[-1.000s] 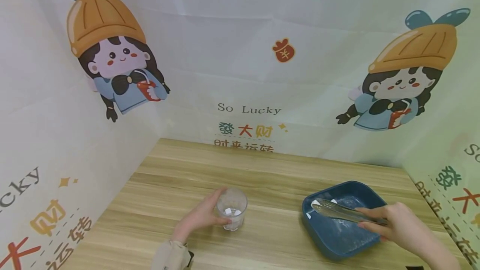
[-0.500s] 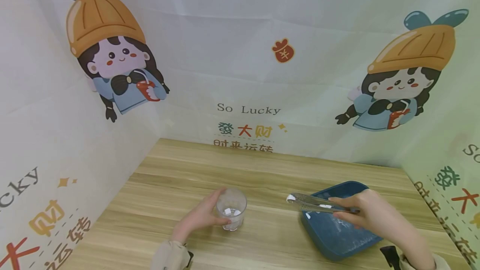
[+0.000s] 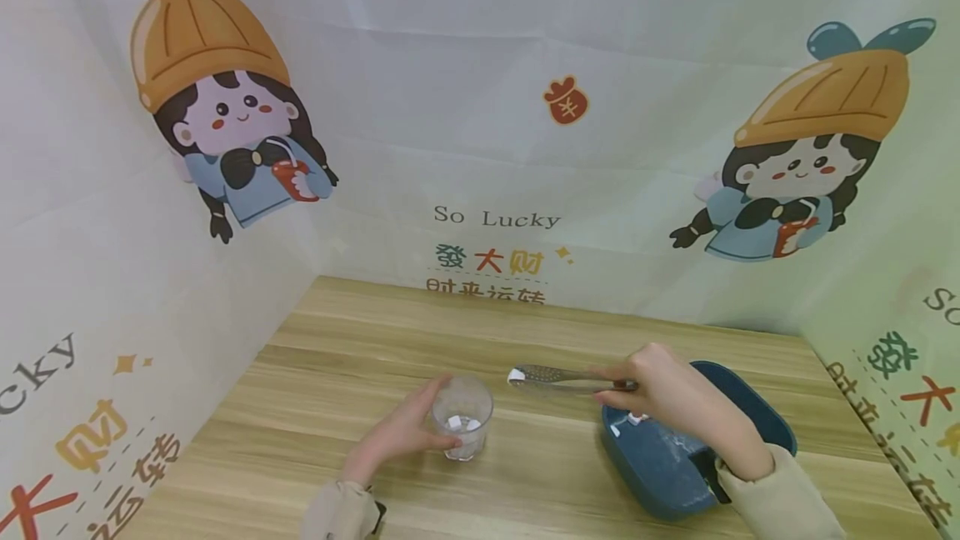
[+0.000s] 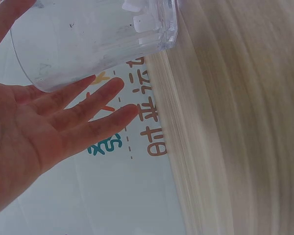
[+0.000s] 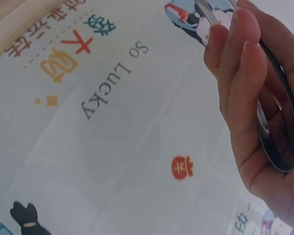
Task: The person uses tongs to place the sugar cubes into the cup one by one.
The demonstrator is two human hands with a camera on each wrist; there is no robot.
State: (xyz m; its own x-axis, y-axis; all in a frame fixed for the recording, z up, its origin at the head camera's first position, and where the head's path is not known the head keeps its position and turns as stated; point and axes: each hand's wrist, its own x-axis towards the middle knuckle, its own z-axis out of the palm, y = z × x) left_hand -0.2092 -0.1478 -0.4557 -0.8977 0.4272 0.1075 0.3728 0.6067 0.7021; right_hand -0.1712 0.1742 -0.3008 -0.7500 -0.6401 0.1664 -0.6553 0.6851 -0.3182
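the right hand (image 3: 663,390) has its thumb and fingers clamped on metal tongs (image 3: 558,375). the tips of the tongs pinch a small white lump (image 3: 515,376). that lump is just to the right of the glass (image 3: 476,403), near it but not touching. the glass stands on the wood table (image 3: 375,340), with white pieces (image 3: 455,422) low down inside. the left hand (image 3: 405,427) holds the glass, thumb on the near side and a finger on the far side. in the left wrist view, the other fingers are straight and spread apart.

the blue tub (image 3: 648,486) sits on the right, partly hidden under the right hand and sleeve (image 3: 783,494). a few white bits (image 3: 617,432) show in it.

the step now looks like bringing one lump to the glass. the next move seems to need a bit more reach to the left, until the tips are over the glass, then looser fingers so the lump drops in. squeeze too little before that and it could fall on the table.
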